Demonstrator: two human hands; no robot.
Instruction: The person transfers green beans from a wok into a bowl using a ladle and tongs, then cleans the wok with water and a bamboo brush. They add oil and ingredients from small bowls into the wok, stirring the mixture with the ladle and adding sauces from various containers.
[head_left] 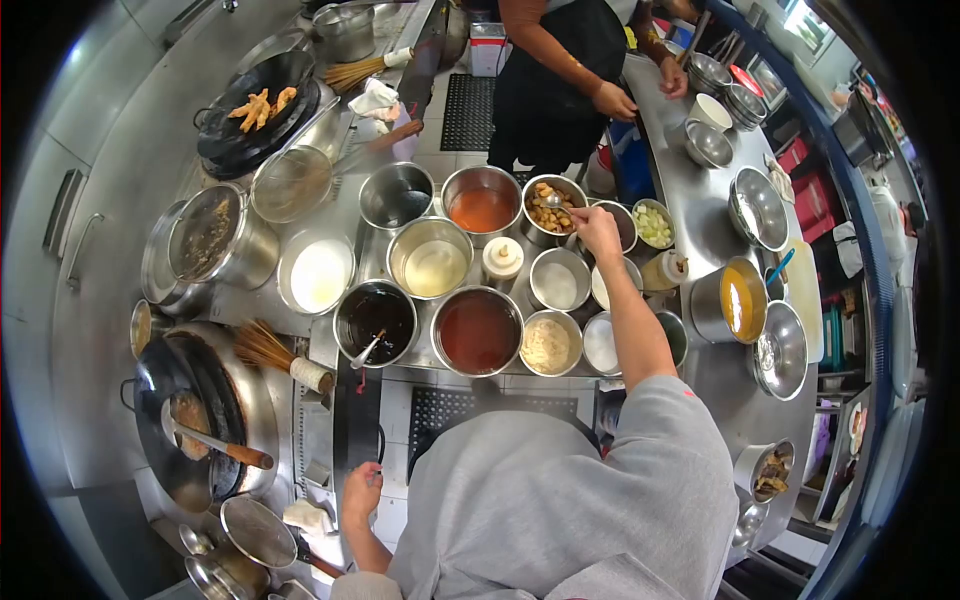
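Note:
My right hand (596,228) reaches out over the row of steel pots and holds a small spoon (553,201) dipped into a pot of brown chunks (551,207). Around it stand pots of orange-red sauce (481,208), pale liquid (431,262), white powder (558,281) and chopped pale vegetables (653,223). My left hand (360,491) rests low on the edge of the steel counter near a white cloth (308,516), fingers curled, with nothing visibly in it. A wok (190,415) with a ladle (215,442) in it sits further left.
Another person in a dark apron (560,70) stands across the aisle with hands on the right counter. A second wok with fried pieces (257,108) is at the back left. Bamboo brushes (280,358), steel bowls (757,207) and a pot of orange sauce (741,300) line the counters.

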